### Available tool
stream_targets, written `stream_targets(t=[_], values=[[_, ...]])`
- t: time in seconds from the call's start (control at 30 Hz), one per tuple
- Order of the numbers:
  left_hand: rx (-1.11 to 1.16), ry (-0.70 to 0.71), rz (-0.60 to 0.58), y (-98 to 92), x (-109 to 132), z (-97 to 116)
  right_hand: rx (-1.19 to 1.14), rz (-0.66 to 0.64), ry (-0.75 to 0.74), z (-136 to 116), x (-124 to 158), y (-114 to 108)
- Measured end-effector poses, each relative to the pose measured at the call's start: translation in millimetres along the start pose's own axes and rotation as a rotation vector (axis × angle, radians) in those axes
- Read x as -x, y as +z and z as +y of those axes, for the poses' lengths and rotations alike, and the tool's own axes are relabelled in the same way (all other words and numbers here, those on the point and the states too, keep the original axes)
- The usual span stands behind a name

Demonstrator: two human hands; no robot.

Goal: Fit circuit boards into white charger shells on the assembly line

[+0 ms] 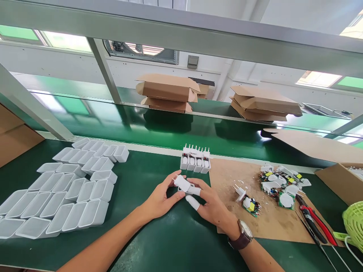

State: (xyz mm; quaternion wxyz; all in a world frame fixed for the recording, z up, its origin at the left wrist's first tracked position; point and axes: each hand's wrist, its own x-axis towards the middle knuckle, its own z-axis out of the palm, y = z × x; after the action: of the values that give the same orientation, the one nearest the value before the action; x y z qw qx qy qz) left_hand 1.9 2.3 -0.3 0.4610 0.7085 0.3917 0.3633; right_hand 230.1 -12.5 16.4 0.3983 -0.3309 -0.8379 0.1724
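Between my hands, above the green table, is a white plug adapter point(183, 184) with its pins toward the upper left. My left hand point(164, 194) grips its left side between thumb and fingers. My right hand point(208, 198), with white covers on two fingertips and a watch at the wrist, holds the adapter's right end with its index finger; its thumb is slightly apart. Just beyond the hands stands a row of several white adapter housings point(195, 163) with parts inside and plug pins up. What sits inside the held adapter is mostly hidden by my fingers.
Many open white plastic cases point(93, 213) stand in rows at left. On a brown cardboard sheet point(227, 173) at right lie a circuit board point(251, 206), a pile of boards point(279, 181) and red-black pliers point(314, 221). A green basket point(354, 223) sits at the right edge.
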Motion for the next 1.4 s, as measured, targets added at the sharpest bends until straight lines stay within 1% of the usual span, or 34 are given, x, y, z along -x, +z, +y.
stream_targets(t=[0.1, 0.17, 0.2, 0.3, 0.33, 0.4, 0.47, 0.53, 0.6, 0.67, 0.77, 0.9, 1.07, 1.2, 1.27, 1.33, 1.4], values=[[-0.003, -0.081, 0.009, 1.2, 1, 2, 0.045, -0.060, -0.018, 3, 2, 5], [-0.012, -0.102, 0.027, 1.5, 4, 2, 0.061, -0.055, -0.029, 3, 2, 5], [-0.009, -0.091, 0.041, 1.7, 5, 2, 0.056, -0.037, -0.035, 3, 2, 4], [0.006, 0.018, 0.085, 3.7, 9, 0, 0.026, 0.045, -0.027, 2, 3, 4], [0.013, 0.066, 0.094, 4.6, 10, -1, 0.020, 0.051, -0.025, 3, 4, 5], [0.021, 0.144, 0.115, 6.5, 10, 0, 0.025, 0.006, -0.030, 4, 7, 9], [0.005, 0.162, 0.145, 7.7, 9, 2, 0.048, -0.044, -0.035, 6, 11, 13], [-0.039, 0.114, 0.177, 8.0, 8, 3, 0.090, -0.053, -0.026, 6, 12, 15], [-0.076, 0.030, 0.190, 7.4, 7, 5, 0.120, -0.039, 0.001, 3, 11, 16], [-0.075, -0.046, 0.192, 6.4, 7, 6, 0.141, -0.065, 0.030, -1, 9, 15], [-0.037, -0.106, 0.217, 5.7, 6, 8, 0.152, -0.117, 0.058, -4, 6, 14], [-0.030, -0.137, 0.224, 5.7, 5, 8, 0.063, -0.095, 0.116, -2, 9, 13], [-0.050, -0.175, 0.210, 5.2, 5, 7, 0.106, -0.185, 0.119, -1, 13, 9], [-0.071, -0.203, 0.204, 4.4, 4, 9, 0.048, -0.091, 0.159, -3, 10, 6], [-0.079, -0.199, 0.198, 4.0, 4, 9, 0.073, -0.125, 0.136, -5, 8, 6], [-0.081, -0.195, 0.199, 3.7, 4, 9, 0.117, -0.190, 0.098, -6, 6, 7], [-0.085, -0.196, 0.199, 3.6, 4, 9, 0.143, -0.200, 0.089, -6, 6, 8]])
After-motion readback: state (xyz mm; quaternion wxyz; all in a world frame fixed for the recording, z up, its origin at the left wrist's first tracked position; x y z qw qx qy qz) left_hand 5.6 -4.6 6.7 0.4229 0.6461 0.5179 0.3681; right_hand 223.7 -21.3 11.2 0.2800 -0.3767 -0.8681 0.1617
